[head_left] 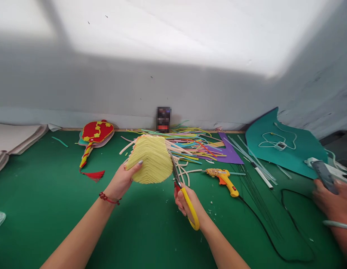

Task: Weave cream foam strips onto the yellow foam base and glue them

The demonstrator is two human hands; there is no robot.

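My left hand (126, 178) grips the left edge of a rounded panel (151, 160) faced with pale yellow strips in a chevron pattern, thumb on its front. Pale pink fuzzy strips (176, 145) stick out past the panel's upper sides. In my right hand (187, 200) is a pair of scissors (190, 209) with yellow handles, its blades along the panel's right edge. Whether the blades are parted is hard to make out. Cut pale strip pieces (184, 172) lie just behind the scissors.
Many coloured pipe cleaners (201, 145) lie at the back by a purple sheet (231, 151). To the right are a yellow glue gun (222, 180), its black cord, and a teal sheet (302, 149). A red fan (96, 132) lies left. Another person's hand (330, 198) holds a phone (325, 175).
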